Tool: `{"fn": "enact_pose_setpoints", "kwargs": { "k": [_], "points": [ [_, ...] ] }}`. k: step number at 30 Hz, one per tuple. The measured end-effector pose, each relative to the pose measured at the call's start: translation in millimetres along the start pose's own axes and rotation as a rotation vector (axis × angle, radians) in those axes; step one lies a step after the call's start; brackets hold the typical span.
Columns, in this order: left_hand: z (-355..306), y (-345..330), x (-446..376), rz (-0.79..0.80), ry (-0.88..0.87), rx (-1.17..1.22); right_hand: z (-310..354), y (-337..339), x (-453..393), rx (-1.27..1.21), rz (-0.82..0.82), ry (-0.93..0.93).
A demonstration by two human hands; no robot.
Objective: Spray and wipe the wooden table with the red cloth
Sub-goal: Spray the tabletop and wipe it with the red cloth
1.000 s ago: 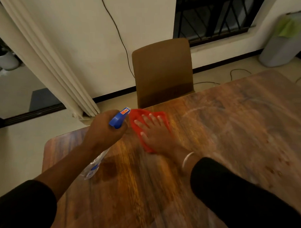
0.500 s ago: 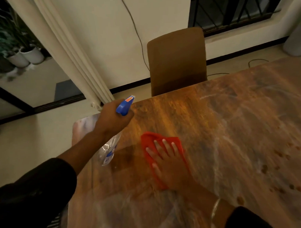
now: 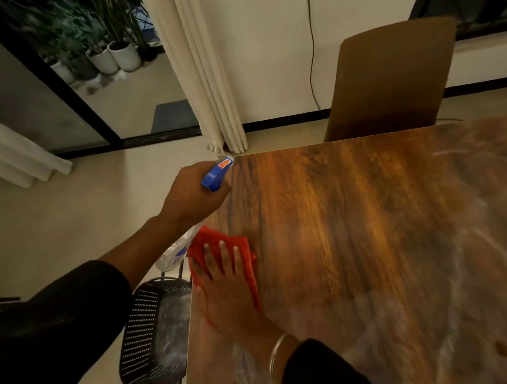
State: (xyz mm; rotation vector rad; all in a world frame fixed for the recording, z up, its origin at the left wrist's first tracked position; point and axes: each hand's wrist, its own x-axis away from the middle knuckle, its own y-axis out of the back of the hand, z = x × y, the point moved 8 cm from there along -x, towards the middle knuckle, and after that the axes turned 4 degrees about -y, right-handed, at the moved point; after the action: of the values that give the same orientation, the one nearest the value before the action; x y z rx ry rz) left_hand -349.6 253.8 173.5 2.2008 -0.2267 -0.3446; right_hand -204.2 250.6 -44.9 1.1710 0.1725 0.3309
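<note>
The wooden table (image 3: pixel 348 231) fills the right half of the view, with pale smeared streaks on its right part. My right hand (image 3: pixel 230 290) lies flat with spread fingers on the red cloth (image 3: pixel 216 242), pressing it onto the table near the left edge. My left hand (image 3: pixel 192 194) grips a clear spray bottle (image 3: pixel 174 255) by its neck. The bottle's blue trigger head (image 3: pixel 215 174) points toward the table's far left corner. The bottle hangs just off the table's left edge, close beside the cloth.
A brown chair (image 3: pixel 392 77) stands at the table's far side. A black mesh basket (image 3: pixel 153 330) sits on a rack below the table's left edge. Cream curtains (image 3: pixel 205 73) hang by the far corner. Potted plants (image 3: pixel 112 56) stand outside at the back left.
My right hand has dragged the red cloth back toward me and left, to the table's left edge. The view has swung left. My left hand still holds the bottle.
</note>
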Motion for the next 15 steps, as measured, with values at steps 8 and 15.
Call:
{"fn": "enact_pose_setpoints", "kwargs": {
  "k": [8, 15],
  "points": [
    [-5.1, -14.5, -9.7, 0.000, -0.061, 0.035, -142.8, 71.1, -2.0, 0.097, -0.051, -0.097],
    [-78.4, -55.6, -35.8, 0.014, -0.147, 0.123, -325.5, 169.7, 64.1, 0.140, -0.088, -0.477]
  ]
}}
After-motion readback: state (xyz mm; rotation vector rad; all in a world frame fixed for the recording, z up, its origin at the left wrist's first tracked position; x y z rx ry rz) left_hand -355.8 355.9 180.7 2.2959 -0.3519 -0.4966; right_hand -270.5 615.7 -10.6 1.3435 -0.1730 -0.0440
